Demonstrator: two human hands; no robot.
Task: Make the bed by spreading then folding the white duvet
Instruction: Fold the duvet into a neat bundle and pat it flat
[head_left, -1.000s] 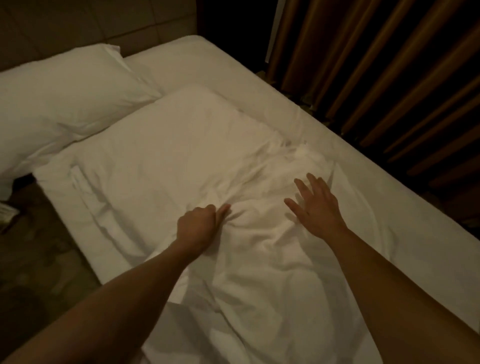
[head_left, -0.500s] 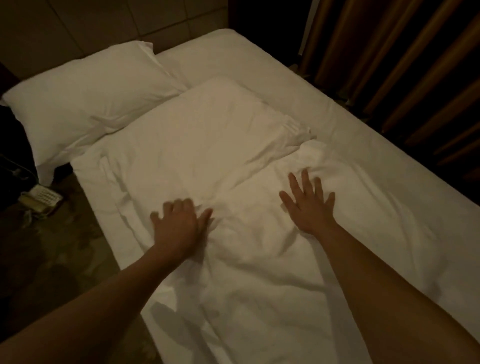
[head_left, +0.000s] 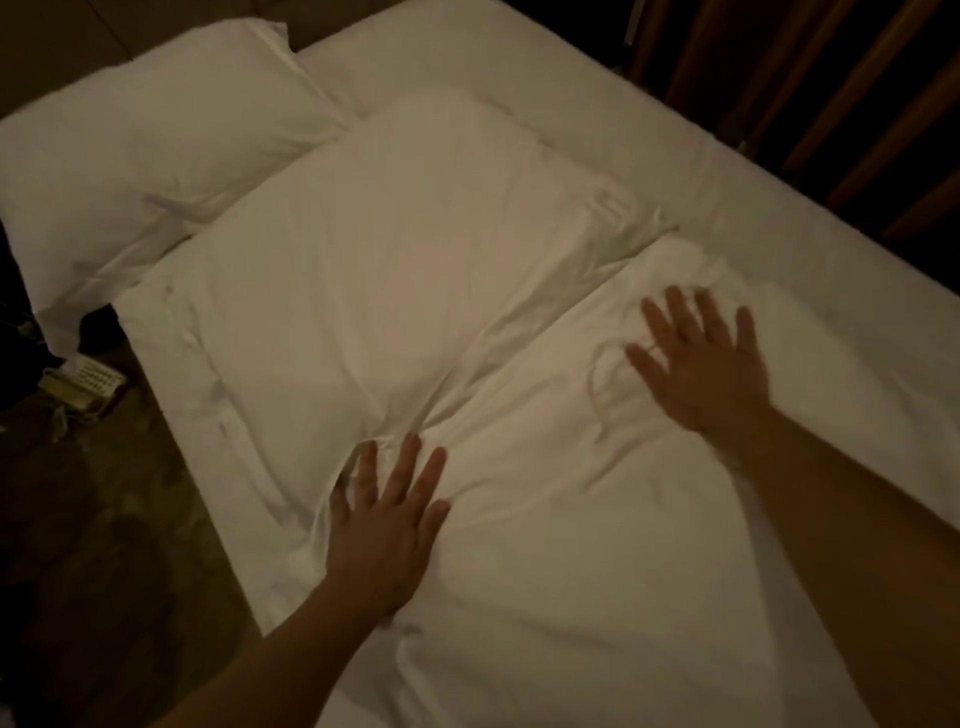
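The white duvet lies wrinkled across the near part of the bed, its top edge running diagonally below a pillow. My left hand presses flat on the duvet's left edge with fingers spread. My right hand lies flat with spread fingers near the duvet's upper right corner, slightly blurred. Neither hand grips the fabric.
A white pillow lies in the middle of the bed and another pillow at the head, left. A telephone sits on the dark floor to the left. Brown curtains hang along the right side.
My left hand, a fist on the duvet a second ago, has opened flat. Both hands have slid outward along the duvet's top edge, which lies flatter now.
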